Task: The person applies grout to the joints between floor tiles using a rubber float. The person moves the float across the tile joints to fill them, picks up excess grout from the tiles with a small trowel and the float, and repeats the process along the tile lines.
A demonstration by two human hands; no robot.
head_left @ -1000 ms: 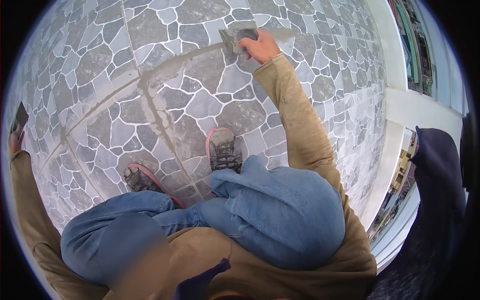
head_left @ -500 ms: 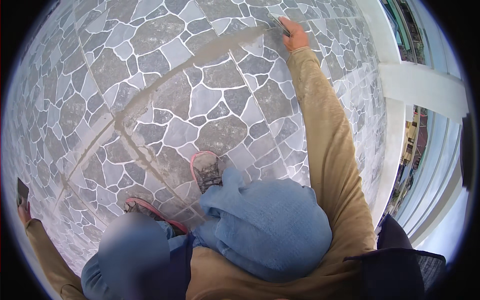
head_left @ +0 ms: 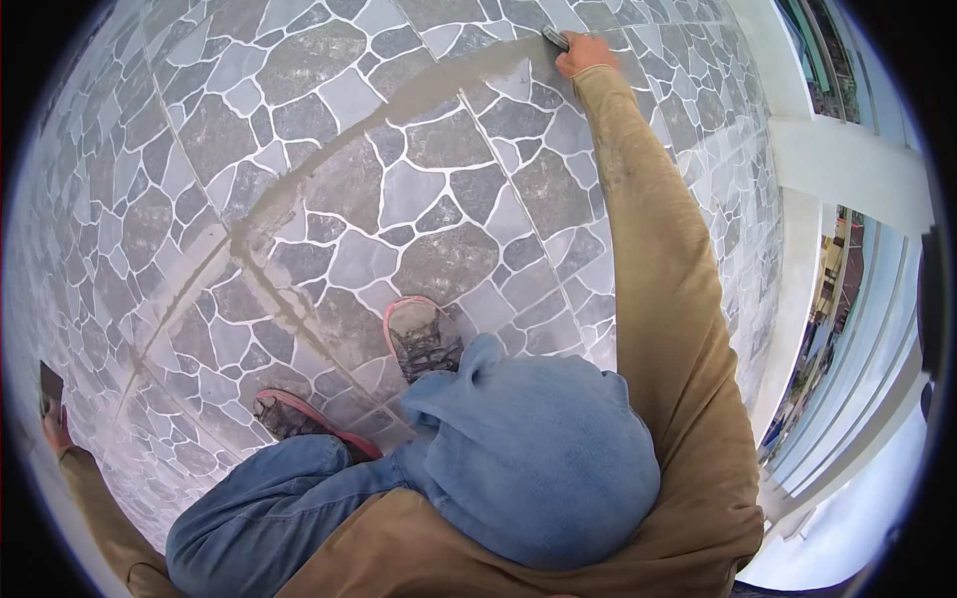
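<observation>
My right hand (head_left: 588,56) is at the far end of the stretched right arm, closed around a small flat grey spreader (head_left: 555,39). The spreader's edge rests at the far right end of a wet grey-brown grout smear (head_left: 419,95) on the stone-patterned tile floor (head_left: 329,65). At the far left rim, my left hand (head_left: 57,429) grips a flat dark rectangular plate (head_left: 51,387), held away from the smear. How the left fingers wrap around it is partly hidden.
Thinner grout lines (head_left: 179,299) follow the tile joints to the left and toward my feet. My dusty pink-edged shoes (head_left: 424,334) stand on the tiles beside them. A white ledge with a post (head_left: 847,164) borders the floor on the right, with buildings beyond.
My right hand has shifted slightly up and left, and its spreader has turned. The grout smear now reaches a wider patch by the spreader. My left hand has dropped slightly.
</observation>
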